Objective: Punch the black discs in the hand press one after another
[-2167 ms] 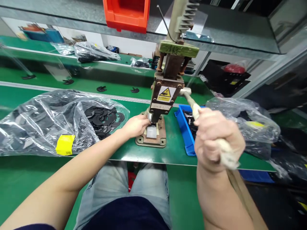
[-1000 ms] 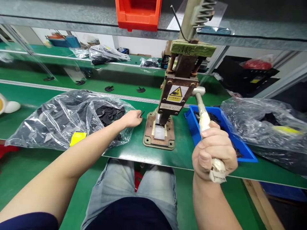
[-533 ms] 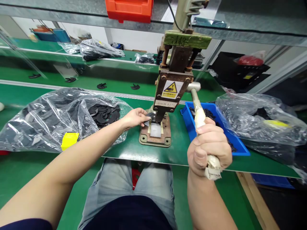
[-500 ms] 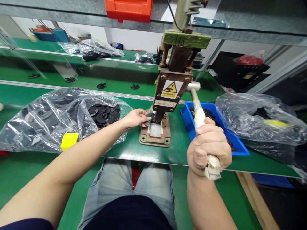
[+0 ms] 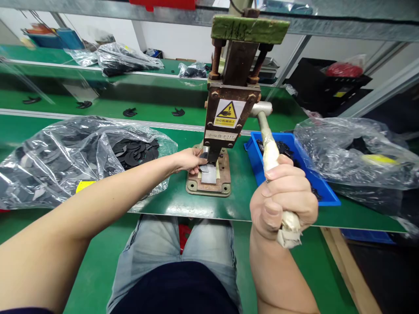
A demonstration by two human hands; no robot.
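Note:
My left hand [image 5: 190, 160] pinches a thin dark curved piece [image 5: 203, 167] at the base of a hand press [image 5: 222, 113]. The piece lies under the press's ram, and its far end is hidden there. Wrapped around the taped lever handle [image 5: 270, 152] of the press is my right hand [image 5: 284, 198], fingers closed. A pale plate [image 5: 208, 175] sits on the press base [image 5: 193, 185] just in front of the ram. A yellow warning label [image 5: 229, 113] is on the press front.
Left of the press lies a clear plastic bag [image 5: 65, 152] full of dark curved pieces. A blue tray [image 5: 327, 201] with dark pieces stands to the right, beside another plastic bag [image 5: 353, 144]. Several dark parts lie along the strip behind, among them one piece [image 5: 178, 112]. Overhead runs a metal shelf [image 5: 98, 13].
The view has shifted a little, so the press appears slightly lower left and larger. The dark piece in my left hand is turned somewhat at the ram. My right hand keeps its grip on the lever.

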